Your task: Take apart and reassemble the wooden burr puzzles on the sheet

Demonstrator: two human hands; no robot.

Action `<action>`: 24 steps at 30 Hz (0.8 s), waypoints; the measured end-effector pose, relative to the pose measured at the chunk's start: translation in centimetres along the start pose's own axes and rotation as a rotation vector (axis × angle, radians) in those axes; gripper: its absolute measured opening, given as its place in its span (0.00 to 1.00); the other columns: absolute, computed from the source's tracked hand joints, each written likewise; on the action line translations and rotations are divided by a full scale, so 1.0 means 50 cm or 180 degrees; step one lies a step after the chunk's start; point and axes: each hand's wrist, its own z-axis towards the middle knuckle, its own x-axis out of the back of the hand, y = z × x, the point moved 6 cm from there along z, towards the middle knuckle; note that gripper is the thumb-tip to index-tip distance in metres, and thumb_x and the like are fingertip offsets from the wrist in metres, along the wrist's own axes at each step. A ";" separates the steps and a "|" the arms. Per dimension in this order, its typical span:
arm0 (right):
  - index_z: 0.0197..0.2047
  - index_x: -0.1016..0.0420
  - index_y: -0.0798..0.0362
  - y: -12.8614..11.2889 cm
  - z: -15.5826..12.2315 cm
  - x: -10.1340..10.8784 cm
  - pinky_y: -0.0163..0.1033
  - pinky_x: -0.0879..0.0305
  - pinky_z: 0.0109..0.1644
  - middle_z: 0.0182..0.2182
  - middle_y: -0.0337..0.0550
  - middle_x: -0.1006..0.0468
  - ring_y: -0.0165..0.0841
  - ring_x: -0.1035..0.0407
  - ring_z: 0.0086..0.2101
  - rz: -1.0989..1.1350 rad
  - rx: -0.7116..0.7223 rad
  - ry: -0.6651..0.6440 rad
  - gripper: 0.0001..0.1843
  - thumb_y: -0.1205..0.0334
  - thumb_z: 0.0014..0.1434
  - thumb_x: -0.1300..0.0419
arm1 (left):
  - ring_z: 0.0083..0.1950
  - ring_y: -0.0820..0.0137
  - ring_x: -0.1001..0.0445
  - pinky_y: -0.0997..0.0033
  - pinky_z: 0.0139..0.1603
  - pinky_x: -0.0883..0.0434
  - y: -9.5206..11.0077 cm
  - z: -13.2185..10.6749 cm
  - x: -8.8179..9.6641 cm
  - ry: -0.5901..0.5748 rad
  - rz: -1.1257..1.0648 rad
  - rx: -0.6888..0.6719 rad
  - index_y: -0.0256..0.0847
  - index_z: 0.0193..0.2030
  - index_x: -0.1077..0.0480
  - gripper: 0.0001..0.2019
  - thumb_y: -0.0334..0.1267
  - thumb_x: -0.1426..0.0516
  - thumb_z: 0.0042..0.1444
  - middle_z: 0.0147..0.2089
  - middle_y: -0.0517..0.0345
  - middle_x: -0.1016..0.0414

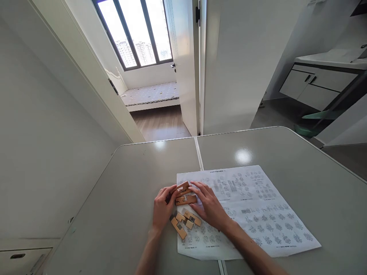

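Observation:
Both my hands meet over a printed instruction sheet (258, 206) on a grey table (137, 179). My left hand (163, 208) has its fingers curled onto the left end of two notched wooden puzzle bars (185, 194) stacked side by side. My right hand (208, 206) presses its fingers on the right end of the same bars. Just below the hands, several more notched wooden pieces (183, 222) lie loose on the sheet's left part.
The table has a seam (198, 154) down its middle and rounded edges. Behind it an open doorway (160, 118) leads to a room with a window. A white wall stands to the left, cabinets (315, 88) at the far right.

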 end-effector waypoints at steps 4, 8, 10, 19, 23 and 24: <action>0.69 0.36 0.47 -0.005 -0.001 -0.003 0.60 0.35 0.71 0.72 0.51 0.34 0.49 0.42 0.71 -0.0037 0.0104 -0.0094 0.28 0.66 0.68 0.38 | 0.53 0.58 0.20 0.56 0.57 0.22 0.021 0.000 -0.007 -0.0234 0.0175 -0.0377 0.53 0.56 0.18 0.14 0.47 0.42 0.70 0.51 0.53 0.15; 0.71 0.37 0.46 -0.008 -0.003 -0.012 0.62 0.38 0.72 0.73 0.49 0.35 0.50 0.45 0.72 -0.0131 0.0191 -0.0286 0.29 0.64 0.69 0.37 | 0.54 0.58 0.21 0.56 0.58 0.22 0.036 -0.004 -0.009 -0.0448 0.0331 -0.0550 0.54 0.56 0.18 0.14 0.46 0.43 0.72 0.53 0.53 0.16; 0.70 0.35 0.46 -0.009 -0.003 -0.016 0.63 0.38 0.72 0.72 0.49 0.34 0.51 0.45 0.72 -0.0147 0.0235 -0.0321 0.28 0.62 0.69 0.36 | 0.55 0.58 0.21 0.54 0.59 0.23 0.042 -0.006 -0.011 -0.0574 0.0400 -0.0593 0.55 0.56 0.18 0.14 0.45 0.44 0.72 0.54 0.53 0.16; 0.61 0.29 0.44 0.009 -0.002 -0.019 0.58 0.30 0.64 0.60 0.46 0.22 0.48 0.31 0.61 -0.0087 -0.0004 -0.0140 0.23 0.64 0.65 0.30 | 0.55 0.60 0.20 0.59 0.58 0.22 0.033 -0.003 0.002 -0.0155 0.0215 -0.0404 0.47 0.52 0.22 0.11 0.43 0.44 0.71 0.55 0.51 0.21; 0.60 0.28 0.44 0.011 0.001 -0.007 0.60 0.29 0.61 0.58 0.47 0.21 0.50 0.30 0.58 -0.0237 -0.0082 -0.0037 0.23 0.65 0.64 0.29 | 0.54 0.58 0.21 0.56 0.57 0.23 0.061 -0.028 0.016 0.0270 0.0461 -0.0501 0.47 0.49 0.24 0.08 0.41 0.44 0.70 0.52 0.51 0.22; 0.59 0.28 0.44 0.012 0.000 -0.003 0.60 0.29 0.61 0.57 0.48 0.21 0.50 0.29 0.58 -0.0270 -0.0099 -0.0002 0.23 0.65 0.64 0.29 | 0.53 0.58 0.21 0.56 0.56 0.23 0.075 -0.040 0.013 0.0224 0.0507 -0.0603 0.47 0.48 0.24 0.07 0.41 0.44 0.70 0.50 0.51 0.22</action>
